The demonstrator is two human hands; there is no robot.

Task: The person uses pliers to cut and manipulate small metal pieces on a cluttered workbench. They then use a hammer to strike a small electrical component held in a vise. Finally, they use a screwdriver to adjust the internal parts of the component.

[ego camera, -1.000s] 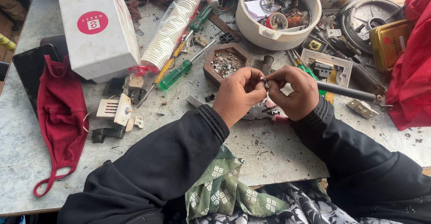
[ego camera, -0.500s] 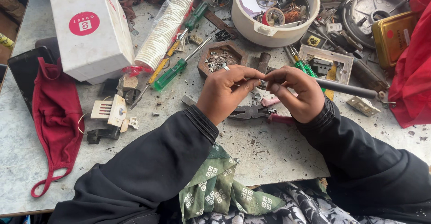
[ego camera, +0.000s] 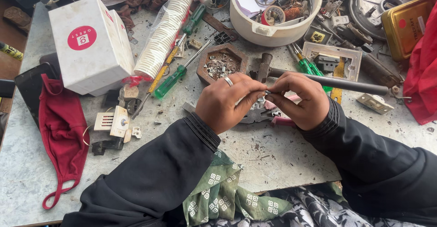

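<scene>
My left hand (ego camera: 227, 102), with a ring on one finger, and my right hand (ego camera: 300, 100) meet fingertip to fingertip above the worktable. Both pinch one small part (ego camera: 268, 90) between them; it is too small and covered to tell what it is. Right under the hands lie pliers with pink handles (ego camera: 273, 117). A hammer (ego camera: 327, 80) with a dark metal handle lies just behind the hands. A small hexagonal wooden dish of tiny screws (ego camera: 221, 64) stands a little beyond my left hand.
A white box (ego camera: 91, 45), a sleeve of paper cups (ego camera: 166, 26), green and yellow screwdrivers (ego camera: 175, 77), a white bowl of parts (ego camera: 275, 8), a white switch frame (ego camera: 334, 61), a yellow tin (ego camera: 407, 24), a red face mask (ego camera: 61, 131) and a dismantled switch (ego camera: 113, 122) crowd the table (ego camera: 273, 158).
The view has shifted slightly, so the table's contents sit a little differently in frame. My hands stay pressed together on the small part, fingers working it, at about the same spot over the pliers.
</scene>
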